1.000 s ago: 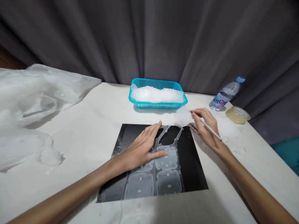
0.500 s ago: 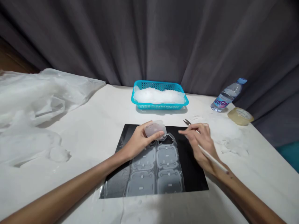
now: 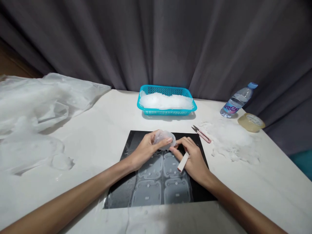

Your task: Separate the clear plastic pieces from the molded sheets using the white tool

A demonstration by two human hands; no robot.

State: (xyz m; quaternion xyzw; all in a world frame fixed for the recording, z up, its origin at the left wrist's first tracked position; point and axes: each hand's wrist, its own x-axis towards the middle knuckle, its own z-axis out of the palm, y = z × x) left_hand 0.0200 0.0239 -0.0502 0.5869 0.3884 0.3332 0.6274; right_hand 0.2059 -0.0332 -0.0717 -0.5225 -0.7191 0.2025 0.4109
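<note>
Touching one translucent piece (image 3: 163, 135) — two hands (image 3: 146, 148) (image 3: 194, 159)

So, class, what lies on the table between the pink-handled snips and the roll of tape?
A loose spread of whitish scraps lies between the pink-handled snips and the roll of tape, as the head view shows.

A cloudy translucent piece (image 3: 164, 136) is held above black sheeting (image 3: 198, 192)

Bare hands (image 3: 143, 149), slender forearms (image 3: 97, 182); nails (image 3: 169, 140) perhaps short.
</note>
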